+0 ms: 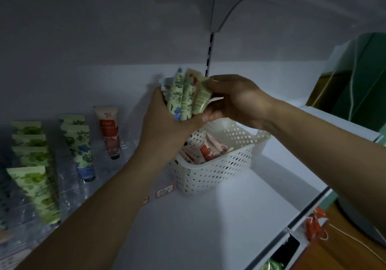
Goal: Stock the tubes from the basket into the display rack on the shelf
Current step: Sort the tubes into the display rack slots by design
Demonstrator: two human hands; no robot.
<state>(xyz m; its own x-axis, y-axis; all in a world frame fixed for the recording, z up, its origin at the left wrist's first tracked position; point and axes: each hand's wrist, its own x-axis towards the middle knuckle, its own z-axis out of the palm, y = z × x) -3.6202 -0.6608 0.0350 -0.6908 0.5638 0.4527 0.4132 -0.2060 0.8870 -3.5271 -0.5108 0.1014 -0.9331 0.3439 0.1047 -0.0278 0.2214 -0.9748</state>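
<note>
Both our left hand (165,121) and right hand (234,100) grip a bunch of floral tubes (186,100) at centre frame; the clear plastic display rack (69,177) at lower left is partly stocked, and the white perforated basket (211,171) still holds red-labelled tubes (203,150).

I see pale green tubes with blue floral print (181,100), a white perforated plastic basket (217,171) of pink-and-red tubes (205,149), green leaf-patterned tubes (33,177) in the rack, and a white shelf (208,228).
</note>
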